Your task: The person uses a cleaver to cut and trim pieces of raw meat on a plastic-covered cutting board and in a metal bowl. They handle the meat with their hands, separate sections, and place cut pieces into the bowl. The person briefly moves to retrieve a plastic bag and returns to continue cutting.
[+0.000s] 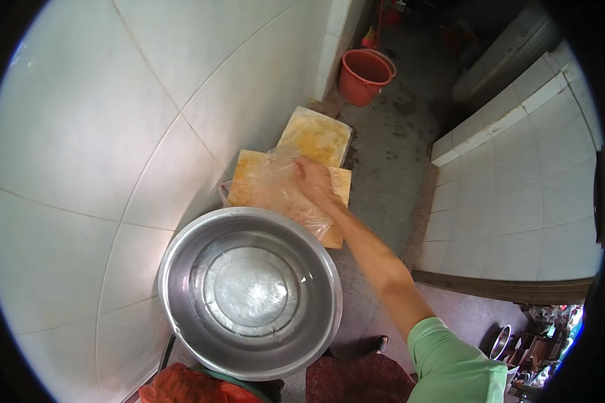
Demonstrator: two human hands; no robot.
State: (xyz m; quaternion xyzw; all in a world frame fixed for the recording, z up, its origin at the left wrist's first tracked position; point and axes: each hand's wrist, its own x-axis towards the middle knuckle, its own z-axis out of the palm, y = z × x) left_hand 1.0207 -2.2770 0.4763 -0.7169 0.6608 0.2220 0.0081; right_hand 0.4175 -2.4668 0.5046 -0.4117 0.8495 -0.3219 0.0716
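My right hand (314, 178) reaches forward from the lower right, its fingers curled closed on a clear plastic bag (275, 185). The crumpled bag spreads over a light wooden board (341, 195), with part of it hanging toward my forearm. Just nearer to me stands a large metal basin (173, 282) with what looks like clear water in its bottom. A pale yellow, worn-looking slab (319, 131) lies beyond the wooden board. My left hand is out of view.
White tiled wall (81, 134) runs close along the left. A red bucket (363, 84) stands on the dark floor ahead. To the right is a low tiled wall (491, 195). Orange-red cloth or bag (195, 384) sits below the basin. Shelved clutter (541, 349) is at lower right.
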